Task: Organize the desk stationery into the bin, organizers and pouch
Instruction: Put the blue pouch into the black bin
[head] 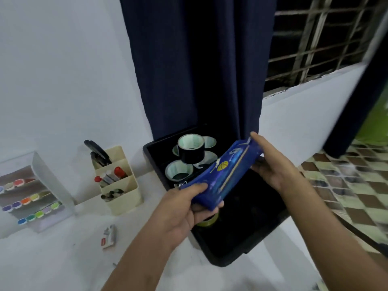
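Blue pouch (218,175) is held in the air betw. both hands, right over the black bin (241,234), tilted: near-left end low, far-right end high. Zip side faces up, yellow leaf print visible.

Left hand (184,208) grip: thumb curled over the top of the pouch's near-left end, fingers wrapped under it, so it's clamping that end. Forearm comes in from the near edge, angled up-right.

Right hand (270,162) grip: thumb along the far-right end's top edge, fingers under/behind, pinching that end. Forearm comes in from near-right, wrist bent inward toward the pouch.

Bin sits on the white desk (63,263) against the dark curtain (195,66). In its far part: black tape roll (191,150) stacked on several pale rolls lying flat. A yellow-green roll (207,221) shows just under the left hand; rest of bin interior too dark to tell.

Left of bin: cream tiered organizer (123,194) w/ black scissors (98,152) in the far slot, markers in the mid slot, small dark bits in the near slot. Far left: clear rack (42,194) w/ rows of coloured markers. Small red/white box (109,237) lies on the desk, near of the organizer, apart from both.
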